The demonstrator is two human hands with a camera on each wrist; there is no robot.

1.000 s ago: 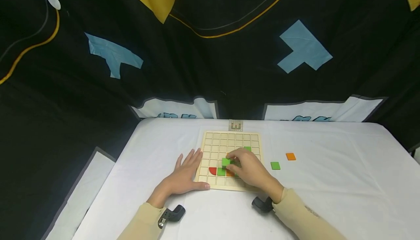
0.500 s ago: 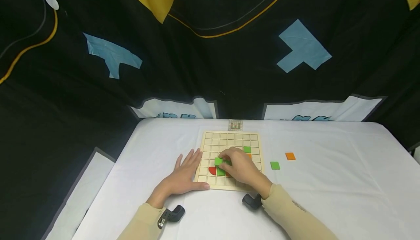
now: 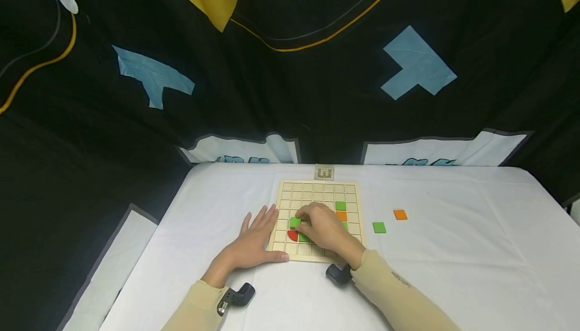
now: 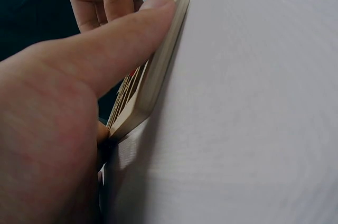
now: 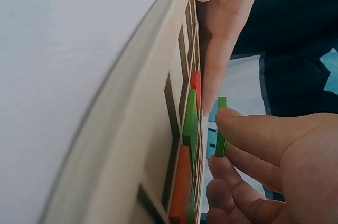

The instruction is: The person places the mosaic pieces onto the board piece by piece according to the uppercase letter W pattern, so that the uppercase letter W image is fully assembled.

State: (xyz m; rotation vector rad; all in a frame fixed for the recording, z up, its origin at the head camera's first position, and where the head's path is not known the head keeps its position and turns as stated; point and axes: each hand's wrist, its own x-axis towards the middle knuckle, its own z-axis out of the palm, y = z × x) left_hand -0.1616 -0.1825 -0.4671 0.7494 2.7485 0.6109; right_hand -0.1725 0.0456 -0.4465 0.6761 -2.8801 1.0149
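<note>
My right hand [image 3: 323,228] pinches a green square tile [image 3: 294,222] between thumb and fingers. The right wrist view shows this tile [image 5: 221,129] on edge, held apart from the wooden grid board [image 3: 287,195]. Just below it in the head view lies a red rounded tile [image 3: 292,236], with another green tile [image 3: 304,238] beside it. My left hand [image 3: 251,245] rests along the board's left side, fingers spread and thumb on the front left corner. In the left wrist view that thumb [image 4: 132,36] touches the board's rim. My right hand hides part of the grid.
Farther right on the board sit a green tile [image 3: 340,205] and an orange tile [image 3: 341,216]. A loose green tile [image 3: 379,227] and a loose orange tile [image 3: 400,215] lie on the white cloth right of the board. A small patterned card [image 3: 324,172] lies behind it.
My right hand has shifted left over the board, carrying the green tile towards the red one. Tiles on the right have come into sight. My left hand has stayed put.
</note>
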